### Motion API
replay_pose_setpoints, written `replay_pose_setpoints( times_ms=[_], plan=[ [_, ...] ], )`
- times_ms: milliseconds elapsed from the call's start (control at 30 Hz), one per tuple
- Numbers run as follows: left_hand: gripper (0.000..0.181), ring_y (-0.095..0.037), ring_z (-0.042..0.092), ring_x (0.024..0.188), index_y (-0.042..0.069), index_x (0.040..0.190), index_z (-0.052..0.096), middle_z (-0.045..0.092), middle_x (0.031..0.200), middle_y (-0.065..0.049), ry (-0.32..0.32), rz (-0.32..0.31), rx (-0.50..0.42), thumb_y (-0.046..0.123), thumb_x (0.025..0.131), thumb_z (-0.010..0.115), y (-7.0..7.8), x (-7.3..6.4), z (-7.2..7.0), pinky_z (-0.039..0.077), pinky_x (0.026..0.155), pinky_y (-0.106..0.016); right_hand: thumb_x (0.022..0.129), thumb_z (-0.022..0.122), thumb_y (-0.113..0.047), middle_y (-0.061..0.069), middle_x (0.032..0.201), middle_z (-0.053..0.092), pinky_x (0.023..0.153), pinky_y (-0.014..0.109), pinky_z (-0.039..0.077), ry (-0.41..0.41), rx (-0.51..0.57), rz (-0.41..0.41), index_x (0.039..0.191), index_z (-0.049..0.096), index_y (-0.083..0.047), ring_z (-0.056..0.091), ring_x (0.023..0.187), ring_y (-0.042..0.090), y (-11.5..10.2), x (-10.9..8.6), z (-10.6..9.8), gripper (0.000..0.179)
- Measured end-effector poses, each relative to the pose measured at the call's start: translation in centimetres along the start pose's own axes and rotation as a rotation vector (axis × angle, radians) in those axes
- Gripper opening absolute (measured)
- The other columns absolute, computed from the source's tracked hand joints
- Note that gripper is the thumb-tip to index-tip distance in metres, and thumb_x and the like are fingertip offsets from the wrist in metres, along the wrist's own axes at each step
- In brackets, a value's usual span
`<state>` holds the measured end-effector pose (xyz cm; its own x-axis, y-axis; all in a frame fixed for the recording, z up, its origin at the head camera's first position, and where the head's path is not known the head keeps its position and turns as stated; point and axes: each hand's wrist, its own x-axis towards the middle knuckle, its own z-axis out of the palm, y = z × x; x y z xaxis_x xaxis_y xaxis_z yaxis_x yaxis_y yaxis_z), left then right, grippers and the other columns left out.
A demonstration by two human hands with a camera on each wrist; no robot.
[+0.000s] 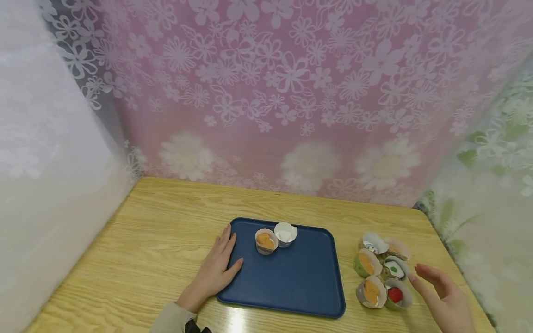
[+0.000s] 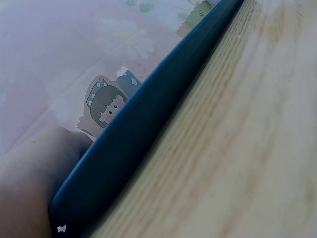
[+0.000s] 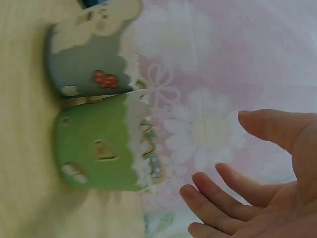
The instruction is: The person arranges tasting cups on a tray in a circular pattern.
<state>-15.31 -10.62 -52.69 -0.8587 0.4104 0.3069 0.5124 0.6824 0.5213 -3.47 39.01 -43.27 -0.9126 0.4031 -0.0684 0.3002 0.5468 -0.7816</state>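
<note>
My left hand rests on the left rim of a dark blue tray, fingers straight, thumb over its surface. Towards the tray's back stand two cupcakes in paper cups, one orange-topped and one white. A printed cartoon girl's face shows on a cup beyond the tray's edge in the left wrist view. Right of the tray, my right hand hovers with thumb and fingers apart, holding nothing. Nearest it are a red-topped cupcake and a white one with a green dot.
More cupcakes crowd together right of the tray: two orange-topped ones, a white one and another cup behind. They stand on a wooden table. Floral curtains hang behind and at both sides.
</note>
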Motion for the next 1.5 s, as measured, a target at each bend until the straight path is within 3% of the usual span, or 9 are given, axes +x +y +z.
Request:
replay_pose_setpoints(
  times_ms=[133, 433, 600, 767, 967, 1067, 1300, 1433, 1500],
  plan=[
    [0.07, -0.031, 0.012, 0.151, -0.007, 0.151, 0.031, 0.011, 0.163, -0.021, 0.001, 0.002, 0.005, 0.032, 0.099, 0.057, 0.0, 0.0, -0.1, 0.018, 0.119, -0.05, 0.094, 0.068, -0.039, -0.041, 0.096, 0.051, 0.067, 0.004, 0.042, -0.015, 0.06, 0.052, 0.138, 0.047, 0.002, 0.048, 0.087, -0.025, 1.4, -0.6, 0.9, 0.063],
    [0.07, -0.03, 0.011, 0.151, -0.008, 0.151, 0.031, 0.01, 0.164, -0.021, 0.004, 0.001, 0.006, 0.031, 0.099, 0.058, 0.0, 0.0, -0.3, 0.018, 0.119, -0.05, 0.085, 0.079, -0.038, -0.03, 0.111, 0.045, 0.076, 0.006, 0.043, -0.156, 0.004, 0.134, 0.148, 0.032, 0.001, 0.043, 0.089, -0.025, 2.5, -0.4, 2.2, 0.088],
    [0.07, -0.031, 0.012, 0.151, -0.007, 0.151, 0.031, 0.011, 0.163, -0.021, -0.001, 0.003, 0.007, 0.031, 0.099, 0.058, 0.1, -0.1, -0.3, 0.019, 0.119, -0.05, 0.081, 0.081, -0.042, 0.003, 0.132, 0.054, 0.073, 0.003, 0.041, -0.14, -0.041, 0.156, 0.148, 0.033, 0.001, 0.038, 0.086, -0.026, 2.5, -0.5, 2.9, 0.093],
    [0.07, -0.032, 0.013, 0.15, -0.008, 0.151, 0.032, 0.011, 0.163, -0.021, 0.007, 0.006, 0.008, 0.031, 0.099, 0.059, 0.1, -0.1, -0.2, 0.019, 0.119, -0.051, 0.081, 0.081, -0.045, 0.027, 0.148, 0.041, 0.072, 0.004, 0.041, -0.16, -0.052, 0.174, 0.149, 0.031, 0.003, 0.036, 0.086, -0.025, 2.4, -0.4, 3.0, 0.096],
    [0.07, -0.032, 0.014, 0.15, -0.008, 0.15, 0.032, 0.011, 0.163, -0.021, 0.011, 0.007, 0.002, 0.03, 0.099, 0.059, 0.0, -0.2, -0.2, 0.02, 0.119, -0.052, 0.083, 0.081, -0.039, 0.009, 0.128, 0.057, 0.072, 0.004, 0.042, -0.133, -0.046, 0.125, 0.144, 0.037, 0.004, 0.044, 0.085, -0.021, 2.8, -0.4, 3.0, 0.087],
    [0.07, -0.031, 0.013, 0.15, -0.008, 0.151, 0.032, 0.011, 0.163, -0.021, 0.011, 0.004, 0.002, 0.031, 0.099, 0.059, -0.1, -0.2, -0.1, 0.02, 0.119, -0.051, 0.084, 0.081, -0.033, -0.007, 0.115, 0.057, 0.072, 0.004, 0.042, -0.117, -0.024, 0.097, 0.141, 0.041, 0.006, 0.051, 0.085, -0.016, 3.2, -0.4, 3.0, 0.079],
    [0.07, -0.031, 0.013, 0.15, -0.008, 0.151, 0.032, 0.012, 0.163, -0.021, 0.015, 0.011, 0.008, 0.031, 0.099, 0.059, -0.1, 0.0, -0.1, 0.02, 0.119, -0.051, 0.088, 0.078, -0.029, -0.022, 0.1, 0.057, 0.072, 0.008, 0.047, -0.146, 0.005, 0.061, 0.136, 0.045, 0.009, 0.055, 0.085, -0.014, 4.2, -0.4, 2.5, 0.07],
    [0.07, -0.032, 0.013, 0.15, -0.008, 0.151, 0.032, 0.011, 0.163, -0.021, 0.011, 0.011, 0.008, 0.031, 0.099, 0.058, -0.1, 0.1, -0.1, 0.02, 0.119, -0.051, 0.089, 0.076, -0.023, -0.023, 0.101, 0.058, 0.073, 0.012, 0.049, -0.163, 0.03, 0.04, 0.137, 0.042, 0.011, 0.056, 0.086, -0.013, 4.5, -0.5, 2.4, 0.068],
    [0.069, -0.031, 0.013, 0.15, -0.008, 0.151, 0.032, 0.012, 0.163, -0.021, 0.01, 0.005, 0.004, 0.032, 0.1, 0.057, -0.1, 0.1, -0.2, 0.019, 0.119, -0.051, 0.087, 0.079, -0.025, -0.011, 0.111, 0.062, 0.074, 0.015, 0.051, -0.185, 0.026, 0.073, 0.142, 0.037, 0.009, 0.055, 0.087, -0.013, 4.4, -0.5, 2.6, 0.078]
  ],
)
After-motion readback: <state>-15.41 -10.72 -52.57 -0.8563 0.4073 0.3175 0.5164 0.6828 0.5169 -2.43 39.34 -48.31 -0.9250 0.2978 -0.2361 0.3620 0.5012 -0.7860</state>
